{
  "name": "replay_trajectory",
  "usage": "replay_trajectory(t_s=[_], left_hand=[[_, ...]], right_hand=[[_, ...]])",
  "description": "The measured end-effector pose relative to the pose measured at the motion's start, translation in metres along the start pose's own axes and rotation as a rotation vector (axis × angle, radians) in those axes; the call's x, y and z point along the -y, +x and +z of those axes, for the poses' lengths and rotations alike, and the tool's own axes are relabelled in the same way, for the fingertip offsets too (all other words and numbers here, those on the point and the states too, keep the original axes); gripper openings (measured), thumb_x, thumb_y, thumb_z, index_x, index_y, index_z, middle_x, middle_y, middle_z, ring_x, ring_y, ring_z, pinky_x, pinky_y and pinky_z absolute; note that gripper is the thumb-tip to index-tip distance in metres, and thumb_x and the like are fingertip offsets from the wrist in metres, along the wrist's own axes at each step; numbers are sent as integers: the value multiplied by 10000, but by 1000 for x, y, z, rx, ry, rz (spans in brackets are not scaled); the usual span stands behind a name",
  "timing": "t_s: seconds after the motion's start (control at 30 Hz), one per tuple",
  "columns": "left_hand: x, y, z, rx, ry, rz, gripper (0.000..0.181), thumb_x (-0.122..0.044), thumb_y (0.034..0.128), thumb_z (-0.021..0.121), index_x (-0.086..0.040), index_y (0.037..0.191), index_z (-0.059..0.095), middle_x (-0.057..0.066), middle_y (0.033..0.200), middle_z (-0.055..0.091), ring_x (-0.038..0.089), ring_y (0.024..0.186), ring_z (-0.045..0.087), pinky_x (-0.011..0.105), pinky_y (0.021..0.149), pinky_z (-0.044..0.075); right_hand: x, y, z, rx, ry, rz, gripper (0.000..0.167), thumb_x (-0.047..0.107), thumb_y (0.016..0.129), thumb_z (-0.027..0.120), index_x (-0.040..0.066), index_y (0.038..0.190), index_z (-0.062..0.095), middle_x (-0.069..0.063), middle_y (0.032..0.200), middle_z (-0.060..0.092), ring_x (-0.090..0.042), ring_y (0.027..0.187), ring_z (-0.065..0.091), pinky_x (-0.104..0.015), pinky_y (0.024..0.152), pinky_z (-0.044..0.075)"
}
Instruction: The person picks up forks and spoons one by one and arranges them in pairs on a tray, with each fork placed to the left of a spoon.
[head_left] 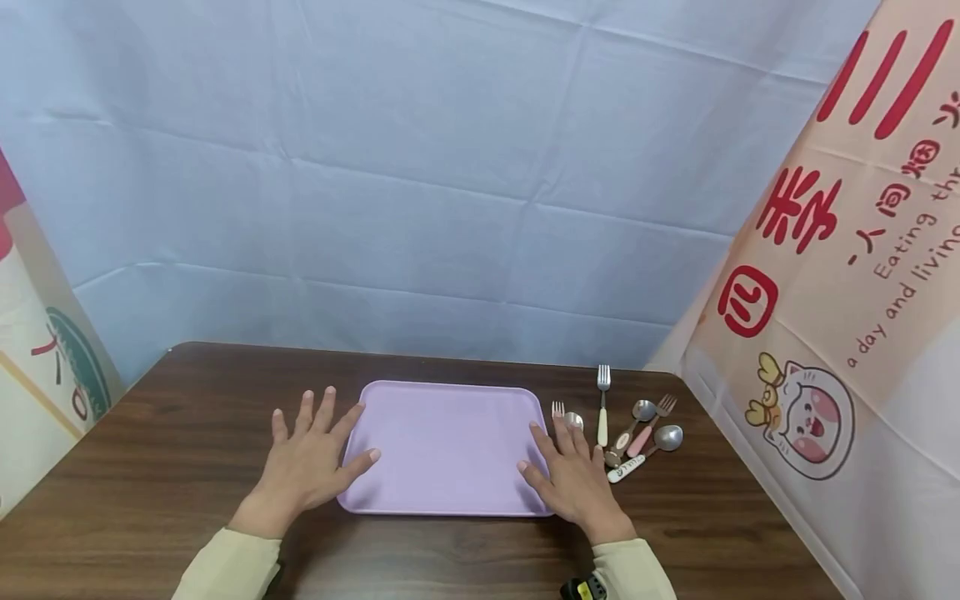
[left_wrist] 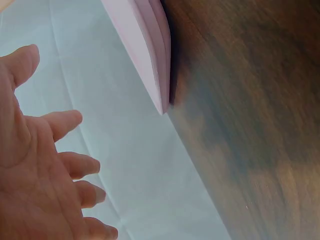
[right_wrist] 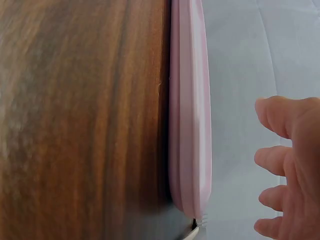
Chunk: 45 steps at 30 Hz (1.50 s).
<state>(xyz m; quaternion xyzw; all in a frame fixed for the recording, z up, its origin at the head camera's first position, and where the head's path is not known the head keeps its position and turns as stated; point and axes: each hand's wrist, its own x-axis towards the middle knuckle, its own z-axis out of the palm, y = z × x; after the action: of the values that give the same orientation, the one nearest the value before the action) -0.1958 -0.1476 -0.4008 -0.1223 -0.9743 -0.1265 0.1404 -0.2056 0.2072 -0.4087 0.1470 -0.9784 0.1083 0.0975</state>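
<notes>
A pale purple rectangular tray (head_left: 450, 450) lies flat on the dark wooden table. My left hand (head_left: 303, 467) is over its left edge, fingers spread and straight. Over the right edge is my right hand (head_left: 573, 479), its fingers also spread. In the left wrist view a gap separates the left hand (left_wrist: 40, 165) from the tray's side (left_wrist: 150, 55). The right wrist view likewise has the right hand (right_wrist: 290, 165) apart from the tray (right_wrist: 192, 125). Neither hand holds anything. Beyond the right fingers, a fork (head_left: 558, 409) and a spoon (head_left: 573, 420) are partly hidden.
Right of the tray lie a fork with a pale yellow handle (head_left: 603, 425), a brown-handled spoon (head_left: 642, 410), a pink-handled fork (head_left: 640, 441) and a white-handled spoon (head_left: 667, 437). A pale cloth (head_left: 412, 208) hangs behind the table (head_left: 150, 492); a printed cloth (head_left: 847, 350) hangs at right.
</notes>
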Motion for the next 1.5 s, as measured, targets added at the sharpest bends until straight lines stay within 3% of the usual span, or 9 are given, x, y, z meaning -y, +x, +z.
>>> replay_trajectory(t_s=[0.17, 0.33, 0.43, 0.5, 0.57, 0.7, 0.93, 1.13, 1.5], left_hand=[[0, 1, -1, 0, 6, 9, 737, -628, 835, 476, -126, 1374, 470, 289, 1431, 258, 509, 1306, 149, 740, 981, 80], [-2, 3, -7, 2, 21, 22, 652, -486, 791, 644, -41, 1262, 566, 337, 1345, 364, 519, 1225, 324, 711, 930, 284], [-4, 3, -11, 13, 36, 11, 561, -399, 763, 706, -2, 1151, 621, 317, 1182, 520, 470, 1026, 534, 614, 767, 479], [-5, 3, -14, 35, 33, -8, 507, -368, 762, 716, -2, 1103, 638, 266, 1074, 589, 409, 885, 605, 541, 635, 529], [-5, 3, -15, 64, 20, -33, 471, -356, 767, 713, -5, 1075, 645, 213, 995, 627, 359, 785, 626, 488, 536, 528], [-5, 5, -15, 100, -7, -67, 436, -349, 776, 704, -23, 1061, 648, 167, 937, 652, 321, 721, 624, 462, 491, 506], [-7, 9, -10, 83, -20, -50, 406, -342, 775, 702, -37, 1039, 655, 143, 881, 659, 297, 651, 611, 429, 437, 473], [-9, 7, -11, 110, -54, -84, 419, -343, 773, 704, -32, 1050, 653, 151, 867, 659, 303, 645, 608, 442, 449, 477], [-7, 3, -12, 174, -181, -159, 382, -245, 773, 679, -22, 1082, 649, 189, 981, 645, 399, 817, 612, 522, 564, 506]], right_hand=[[-1, 2, 0, -13, -13, -11, 595, 431, 893, 530, 95, 1379, 458, -263, 1446, 254, -483, 1292, 231, -727, 948, 235], [-1, 4, 0, -48, -21, -36, 566, 347, 845, 632, 50, 1313, 517, -304, 1357, 369, -483, 1213, 368, -663, 897, 372], [-1, 5, -1, -69, -18, -55, 493, 297, 826, 663, 27, 1230, 578, -283, 1249, 486, -452, 1085, 504, -588, 784, 481], [0, 5, -1, -68, -12, -58, 440, 279, 823, 671, 25, 1177, 610, -246, 1173, 549, -411, 1002, 563, -541, 722, 512], [1, 5, -1, -59, -8, -58, 400, 266, 821, 676, 31, 1141, 631, -210, 1110, 590, -376, 933, 598, -509, 681, 523], [1, 5, -1, -41, -9, -52, 378, 260, 817, 682, 37, 1120, 645, -185, 1072, 609, -351, 912, 609, -488, 673, 525], [-1, 3, -4, -42, -10, -27, 380, 251, 804, 695, 28, 1107, 648, -188, 1066, 609, -361, 904, 607, -498, 671, 524], [-3, 2, -4, -40, 0, -26, 382, 231, 802, 695, 18, 1114, 640, -196, 1028, 613, -352, 890, 609, -480, 682, 525], [-10, -3, -1, -99, 12, -19, 361, -55, 701, 635, -42, 1061, 631, -177, 833, 599, -327, 764, 599, -446, 624, 518]])
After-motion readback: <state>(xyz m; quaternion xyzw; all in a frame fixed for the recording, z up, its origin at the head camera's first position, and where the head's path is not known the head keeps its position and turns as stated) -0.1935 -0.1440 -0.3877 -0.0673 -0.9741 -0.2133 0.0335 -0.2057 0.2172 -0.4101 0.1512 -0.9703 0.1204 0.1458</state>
